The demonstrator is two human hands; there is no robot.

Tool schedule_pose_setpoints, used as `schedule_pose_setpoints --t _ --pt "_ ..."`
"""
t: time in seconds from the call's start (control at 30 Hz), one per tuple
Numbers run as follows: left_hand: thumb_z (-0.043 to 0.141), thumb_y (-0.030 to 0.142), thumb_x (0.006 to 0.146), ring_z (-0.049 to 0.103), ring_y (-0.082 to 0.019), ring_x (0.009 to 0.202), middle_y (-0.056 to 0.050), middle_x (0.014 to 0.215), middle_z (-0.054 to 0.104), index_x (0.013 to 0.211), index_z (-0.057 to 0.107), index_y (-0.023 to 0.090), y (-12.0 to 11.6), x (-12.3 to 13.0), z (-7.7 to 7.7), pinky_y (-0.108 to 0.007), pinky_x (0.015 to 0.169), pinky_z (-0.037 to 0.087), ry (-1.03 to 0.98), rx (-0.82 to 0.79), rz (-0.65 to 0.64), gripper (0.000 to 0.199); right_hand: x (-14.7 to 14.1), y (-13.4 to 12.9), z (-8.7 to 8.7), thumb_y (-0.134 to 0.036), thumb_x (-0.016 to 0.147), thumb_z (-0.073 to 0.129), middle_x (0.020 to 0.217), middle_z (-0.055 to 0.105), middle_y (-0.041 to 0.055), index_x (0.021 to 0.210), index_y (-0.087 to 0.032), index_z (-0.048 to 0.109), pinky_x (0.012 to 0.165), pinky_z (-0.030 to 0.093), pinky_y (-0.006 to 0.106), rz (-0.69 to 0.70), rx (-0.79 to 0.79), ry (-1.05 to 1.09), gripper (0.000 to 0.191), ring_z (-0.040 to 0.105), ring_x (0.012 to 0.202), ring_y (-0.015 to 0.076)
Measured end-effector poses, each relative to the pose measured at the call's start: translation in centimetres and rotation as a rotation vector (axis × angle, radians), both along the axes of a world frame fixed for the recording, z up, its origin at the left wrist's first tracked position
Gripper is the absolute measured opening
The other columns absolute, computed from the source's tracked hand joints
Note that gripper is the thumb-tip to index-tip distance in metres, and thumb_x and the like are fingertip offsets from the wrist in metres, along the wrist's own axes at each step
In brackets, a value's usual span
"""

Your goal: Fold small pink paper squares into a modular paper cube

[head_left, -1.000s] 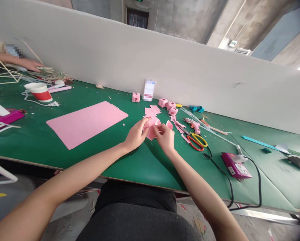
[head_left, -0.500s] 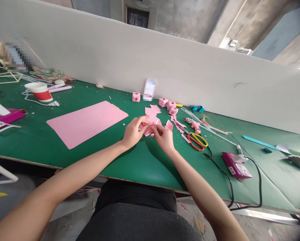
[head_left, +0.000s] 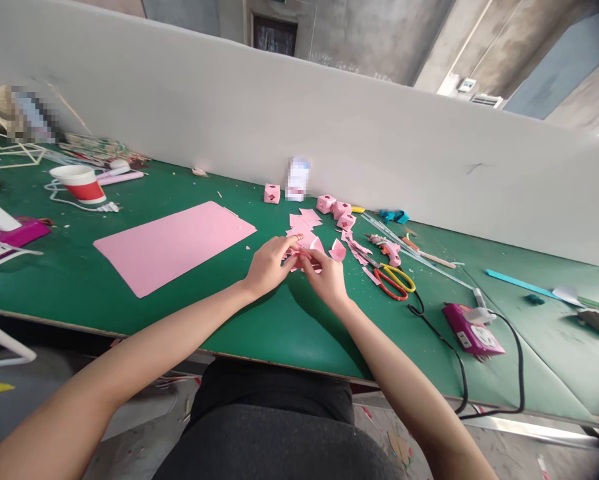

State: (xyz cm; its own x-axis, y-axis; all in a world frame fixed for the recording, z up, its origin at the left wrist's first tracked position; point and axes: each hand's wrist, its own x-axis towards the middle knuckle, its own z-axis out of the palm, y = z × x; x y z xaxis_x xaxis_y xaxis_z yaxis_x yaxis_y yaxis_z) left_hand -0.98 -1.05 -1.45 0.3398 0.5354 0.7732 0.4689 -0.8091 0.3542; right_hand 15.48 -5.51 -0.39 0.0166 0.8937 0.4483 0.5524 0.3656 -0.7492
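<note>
Between the fingertips of both hands is a small pink paper piece (head_left: 298, 252), mostly covered by the fingers. My left hand (head_left: 269, 265) pinches it from the left, and my right hand (head_left: 325, 275) grips it from the right. Around and behind the hands lie loose pink paper cutouts (head_left: 300, 222). A curved pink piece (head_left: 337, 251) rests just right of my right hand. Farther back are several folded pink paper shapes with cut openings, one box-like shape (head_left: 272, 194) standing apart on the left.
A large pink sheet (head_left: 174, 248) lies left of the hands. Scissors (head_left: 393, 281) and a pink glue gun (head_left: 390, 252) lie to the right, near a purple power strip (head_left: 473, 330) with a black cord. A paper cup (head_left: 82, 185) stands at far left. A pale partition (head_left: 229, 107) rises behind.
My fingers have shifted slightly and drawn closer together on the pink paper piece, which now shows less. The other things on the table have stayed in place.
</note>
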Motion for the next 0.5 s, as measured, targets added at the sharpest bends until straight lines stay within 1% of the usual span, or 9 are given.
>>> schedule_pose_setpoints --t 0.07,0.13,0.2,0.33,0.4,0.5 --pt "0.061 0.017 0.093 0.068 -0.018 0.091 -0.004 0.103 0.073 0.127 0.056 0.021 0.00 0.09 0.06 -0.031 0.084 0.056 -0.062 -0.045 -0.017 0.035 0.07 0.04 -0.06 -0.034 0.095 0.056 0.083 0.079 0.0027 0.104 -0.024 0.077 0.072 0.063 0.032 -0.009 0.017 -0.006 0.024 0.076 0.075 0.0210" --pt "0.062 0.019 0.093 0.069 -0.017 0.088 -0.004 0.104 0.074 0.127 0.055 0.020 -0.03 0.13 0.19 -0.030 0.083 0.056 -0.112 -0.130 -0.042 0.035 0.10 0.09 -0.15 -0.035 0.095 0.056 0.085 0.078 0.0033 0.104 -0.024 0.077 0.071 0.063 0.032 -0.009 0.025 -0.012 0.025 0.076 0.076 0.0210" --pt "0.062 0.021 0.093 0.071 -0.017 0.088 -0.004 0.103 0.075 0.127 0.054 0.020 -0.08 0.13 0.38 -0.030 0.083 0.057 -0.157 -0.245 -0.080 0.035 0.14 0.17 -0.28 -0.037 0.096 0.056 0.090 0.078 0.0047 0.103 -0.024 0.078 0.070 0.063 0.032 0.002 0.043 -0.018 0.027 0.074 0.078 0.0207" --pt "0.065 0.027 0.091 0.075 -0.020 0.093 -0.005 0.100 0.078 0.127 0.054 0.020 -0.18 0.14 0.62 -0.030 0.082 0.058 -0.255 -0.482 -0.161 0.038 0.29 0.36 -0.43 -0.040 0.095 0.056 0.100 0.074 0.0084 0.105 -0.022 0.079 0.066 0.062 0.031 0.012 0.079 0.005 0.031 0.070 0.079 0.0195" --pt "0.067 0.030 0.089 0.076 -0.021 0.087 -0.005 0.096 0.078 0.127 0.054 0.020 -0.13 0.16 0.61 -0.031 0.079 0.058 -0.286 -0.559 -0.180 0.041 0.32 0.38 -0.37 -0.041 0.094 0.058 0.100 0.073 0.0084 0.111 -0.022 0.078 0.066 0.062 0.031 0.008 0.058 0.043 0.032 0.070 0.079 0.0193" --pt "0.070 0.034 0.088 0.076 -0.023 0.082 -0.005 0.092 0.079 0.126 0.055 0.020 0.11 0.14 0.52 -0.033 0.076 0.058 -0.320 -0.612 -0.179 0.043 0.28 0.33 -0.13 -0.046 0.090 0.064 0.098 0.075 0.0068 0.117 -0.024 0.074 0.068 0.062 0.032 0.005 -0.003 0.152 0.036 0.070 0.081 0.0199"
